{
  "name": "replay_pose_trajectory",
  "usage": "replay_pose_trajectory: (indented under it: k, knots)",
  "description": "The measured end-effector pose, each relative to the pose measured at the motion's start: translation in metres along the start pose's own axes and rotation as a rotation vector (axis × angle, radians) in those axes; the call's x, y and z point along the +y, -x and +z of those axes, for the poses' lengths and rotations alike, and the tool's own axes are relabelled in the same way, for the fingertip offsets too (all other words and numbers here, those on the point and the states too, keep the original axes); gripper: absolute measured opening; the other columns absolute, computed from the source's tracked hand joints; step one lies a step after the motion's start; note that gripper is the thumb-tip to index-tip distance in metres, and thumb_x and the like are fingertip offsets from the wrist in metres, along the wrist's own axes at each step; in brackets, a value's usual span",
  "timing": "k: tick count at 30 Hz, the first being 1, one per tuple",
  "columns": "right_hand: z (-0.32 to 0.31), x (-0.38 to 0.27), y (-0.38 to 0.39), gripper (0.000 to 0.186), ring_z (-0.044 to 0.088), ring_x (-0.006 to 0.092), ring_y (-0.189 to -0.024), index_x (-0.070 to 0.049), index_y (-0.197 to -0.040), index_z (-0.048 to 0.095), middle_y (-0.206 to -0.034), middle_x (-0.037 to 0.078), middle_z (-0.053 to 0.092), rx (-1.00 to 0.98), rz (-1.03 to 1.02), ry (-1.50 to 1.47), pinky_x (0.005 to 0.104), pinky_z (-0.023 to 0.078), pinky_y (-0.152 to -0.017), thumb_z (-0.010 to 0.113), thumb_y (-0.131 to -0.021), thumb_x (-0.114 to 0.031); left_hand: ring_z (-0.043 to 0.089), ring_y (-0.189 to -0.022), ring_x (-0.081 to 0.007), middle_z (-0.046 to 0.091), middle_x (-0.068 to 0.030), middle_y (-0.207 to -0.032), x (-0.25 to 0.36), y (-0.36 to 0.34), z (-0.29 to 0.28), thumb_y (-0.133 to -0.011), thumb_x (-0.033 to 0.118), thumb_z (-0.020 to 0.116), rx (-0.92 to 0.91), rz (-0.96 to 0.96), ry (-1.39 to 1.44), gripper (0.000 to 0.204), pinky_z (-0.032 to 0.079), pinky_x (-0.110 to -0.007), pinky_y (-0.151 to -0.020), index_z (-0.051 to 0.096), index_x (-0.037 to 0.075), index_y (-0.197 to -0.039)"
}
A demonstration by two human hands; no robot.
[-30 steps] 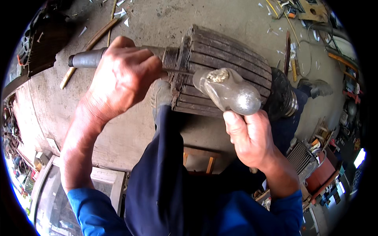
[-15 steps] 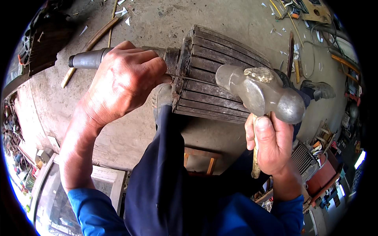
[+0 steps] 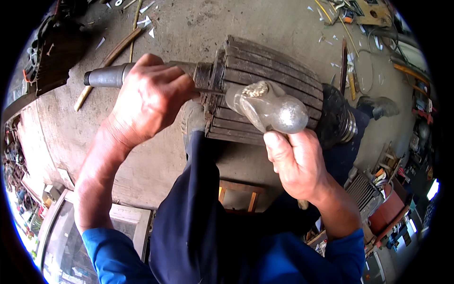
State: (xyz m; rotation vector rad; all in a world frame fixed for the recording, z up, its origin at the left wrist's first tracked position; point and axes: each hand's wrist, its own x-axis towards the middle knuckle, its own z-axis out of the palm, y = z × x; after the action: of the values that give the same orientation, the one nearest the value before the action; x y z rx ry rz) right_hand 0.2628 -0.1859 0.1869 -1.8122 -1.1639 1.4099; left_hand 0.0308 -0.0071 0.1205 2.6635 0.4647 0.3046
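Observation:
A slotted motor rotor (image 3: 269, 61) with a steel shaft (image 3: 105, 75) lies across in front of me, its long dark slots running along its body. My left hand (image 3: 152, 97) is closed around a thin metal rod (image 3: 210, 90), which points right along the rotor's near end. In my right hand (image 3: 299, 163) is a ball-peen hammer (image 3: 289, 113), gripped by its wooden handle just under the head. The hammer's flat face is at the rod's right end; whether they touch I cannot tell. The head hides part of the slots.
Beyond the shaft, wooden sticks (image 3: 120, 47) lie on the concrete floor with white scraps. A small wooden stool (image 3: 240, 187) stands below the rotor. At lower left is a white-framed glass panel (image 3: 130, 217). Cables and tools clutter the right, near another person's shoe (image 3: 380, 107).
The hammer has moved left with my right hand, from over the rotor's right part to the rod's end. The rotor's dark right end now shows. My left hand keeps its grip.

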Motion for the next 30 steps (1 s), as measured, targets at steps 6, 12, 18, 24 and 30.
replay_pose_trajectory:
  k: [6,12,18,24,30]
  knots:
    - [-0.017,0.014,0.010,0.039,0.052,0.0086,-0.062,0.009,-0.138,0.051,-0.111,0.016,0.063,0.104,-0.117,-0.144,0.0216,0.043,-0.046,0.042,-0.113,-0.020,0.062,-0.070,-0.0227,0.061,-0.0041,-0.074,0.000,0.003,-0.012,-0.084,0.013,0.079,0.032,0.011,-0.018,0.018,0.048,-0.039,-0.076,0.062,0.007,-0.085]
    - [-0.023,0.005,0.012,0.042,0.049,0.0074,-0.058,0.009,-0.139,0.050,-0.090,0.010,0.061,-0.040,-0.119,-0.131,0.0213,0.041,-0.047,0.044,-0.113,-0.024,0.062,-0.071,-0.0256,0.060,-0.0059,-0.074,-0.005,0.000,-0.021,-0.088,0.013,0.076,-0.051,-0.022,0.126,0.018,0.047,-0.040,-0.073,0.061,0.005,-0.085]
    - [-0.016,-0.008,-0.002,0.039,0.050,0.0103,-0.058,0.006,-0.139,0.051,-0.077,0.006,0.058,-0.032,-0.138,-0.037,0.0250,0.043,-0.053,0.046,-0.112,-0.021,0.062,-0.070,-0.0277,0.060,-0.0072,-0.072,-0.006,-0.005,-0.018,-0.089,0.014,0.075,-0.056,-0.037,0.191,0.018,0.047,-0.040,-0.074,0.061,0.005,-0.084]
    - [-0.015,-0.024,0.002,0.028,0.067,0.0256,-0.072,0.003,-0.129,0.061,-0.085,0.014,0.067,0.043,-0.093,0.020,0.0372,0.053,-0.069,0.061,-0.105,-0.011,0.062,-0.070,-0.0275,0.059,-0.0066,-0.071,-0.007,-0.003,-0.020,-0.089,0.013,0.076,-0.053,-0.028,0.187,0.018,0.046,-0.040,-0.073,0.060,0.005,-0.083]
    - [-0.010,-0.033,-0.004,0.027,0.072,0.0315,-0.079,0.004,-0.127,0.063,-0.093,0.018,0.071,-0.027,-0.097,0.024,0.0388,0.056,-0.073,0.062,-0.102,-0.006,0.062,-0.069,-0.0259,0.059,-0.0056,-0.072,-0.010,-0.003,-0.016,-0.090,0.014,0.075,-0.019,-0.017,0.177,0.018,0.046,-0.040,-0.074,0.061,0.007,-0.083]
